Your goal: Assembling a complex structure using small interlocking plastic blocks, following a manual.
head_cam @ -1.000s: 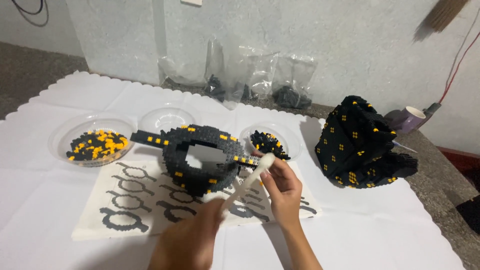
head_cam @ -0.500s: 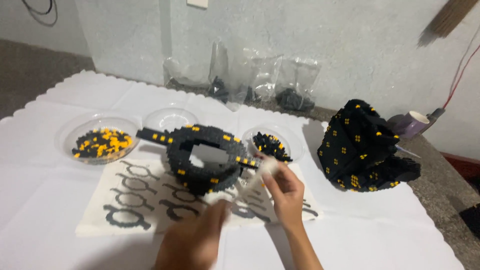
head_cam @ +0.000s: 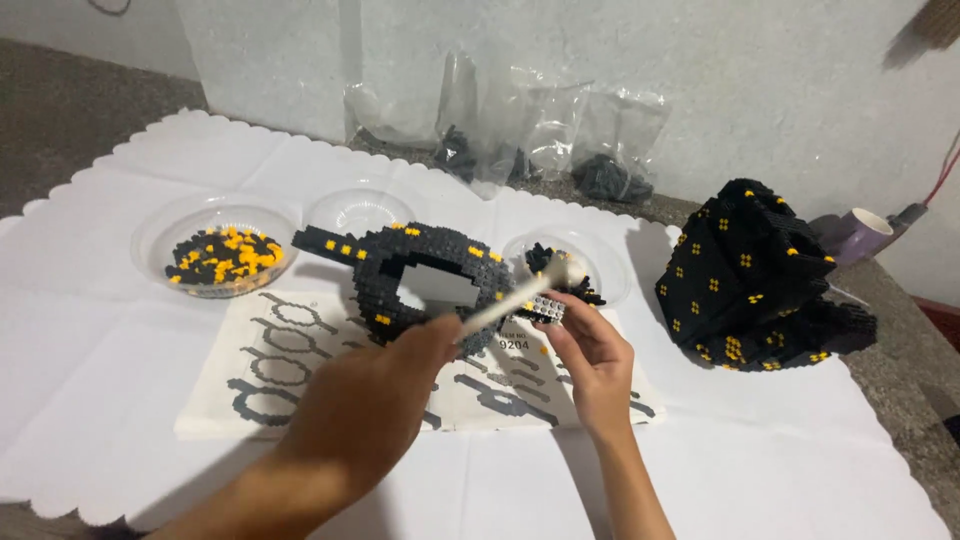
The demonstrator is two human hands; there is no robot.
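At the centre of the frame the right hand (head_cam: 592, 362) pinches a small studded block piece (head_cam: 541, 310) between its fingers, just right of the ring (head_cam: 425, 286), a knobbly black loop of tiny bricks dotted with yellow and open in the middle. The left hand (head_cam: 372, 402), lower centre, has its fingers clenched round a slim white tool (head_cam: 512, 297) that slants up and right, its rounded tip over the piece. Under both lies a paper sheet (head_cam: 260, 370) printed with black ring diagrams, flat on a white scalloped cloth (head_cam: 150, 170) covering the worktop. At left centre, a clear round dish (head_cam: 222, 256) holds loose black and yellow bricks; a second dish (head_cam: 360, 210) sits above the ring, a third (head_cam: 600, 262) right of it. At right stands a bulky, faceted black brick model (head_cam: 750, 275) speckled yellow. Crinkled clear bags (head_cam: 520, 130) lean on the rough wall, upper centre.
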